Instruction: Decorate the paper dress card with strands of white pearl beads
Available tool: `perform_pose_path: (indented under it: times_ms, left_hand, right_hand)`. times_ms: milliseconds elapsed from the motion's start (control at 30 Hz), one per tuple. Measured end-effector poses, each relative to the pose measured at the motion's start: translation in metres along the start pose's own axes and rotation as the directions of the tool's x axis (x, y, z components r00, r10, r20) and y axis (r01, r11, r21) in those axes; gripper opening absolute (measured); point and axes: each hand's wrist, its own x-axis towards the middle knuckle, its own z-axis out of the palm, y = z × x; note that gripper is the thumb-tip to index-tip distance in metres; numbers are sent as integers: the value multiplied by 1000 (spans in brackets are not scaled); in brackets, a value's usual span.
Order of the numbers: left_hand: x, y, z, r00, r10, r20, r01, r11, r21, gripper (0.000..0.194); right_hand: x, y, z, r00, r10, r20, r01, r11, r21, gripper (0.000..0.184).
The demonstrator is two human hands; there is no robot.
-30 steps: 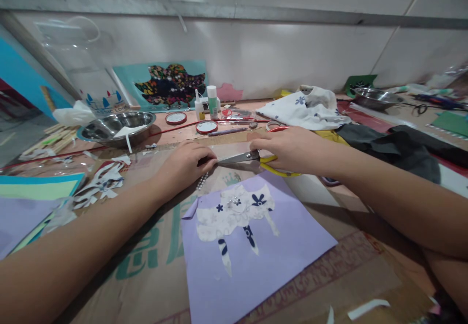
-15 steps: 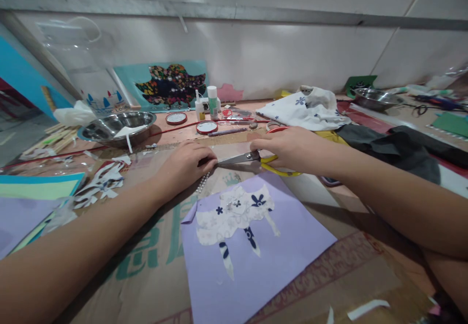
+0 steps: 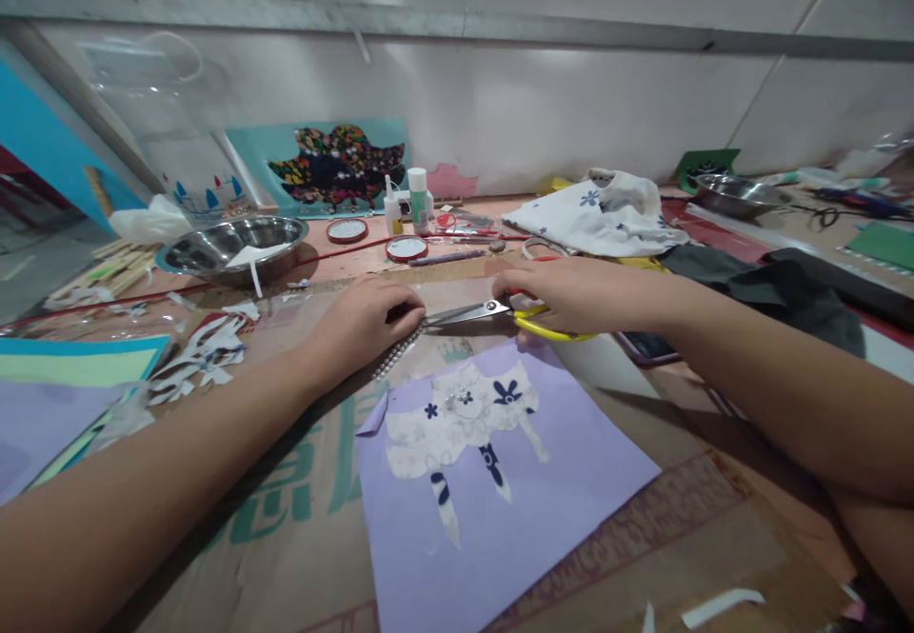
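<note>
With bead string (image 3: pixel 401 353) pinched in the closed left hand (image 3: pixel 367 317) and scissors (image 3: pixel 491 306) gripped in the curled right hand (image 3: pixel 571 290), aim the blades (image 3: pixel 464 313) squarely between beads

The bare, sleeveless left forearm (image 3: pixel 178 457) slants up from the lower left to a nearly straight wrist, and the bare left hand (image 3: pixel 367 324), back upward, bends its fingers so that thumb and forefinger close in a pinch, a small dark hollow between them. The bare right forearm (image 3: pixel 764 362) reaches in from the right edge, its bare right hand (image 3: pixel 578 292) back-up with fingers curled in a grip, well apart from the left palm's side.
</note>
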Motion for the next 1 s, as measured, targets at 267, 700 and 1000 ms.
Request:
perform_pose_path:
  times_ms: [267,700,1000]
  left_hand:
    - [-1,9,-12,988,-140,-65,138,990,-25,24]
    - [-3,7,-11,998,7,-64,-5,999,43,21]
    - [-4,12,-14,975,203,-91,-188,971,148,20]
  right_hand:
    - [2,13,-3,1000,20,17,-22,991,134,41]
    - [22,40,30,976,189,-106,-174,975,140,50]
    - [17,-20,35,879,88,-468,-2,984,179,14]
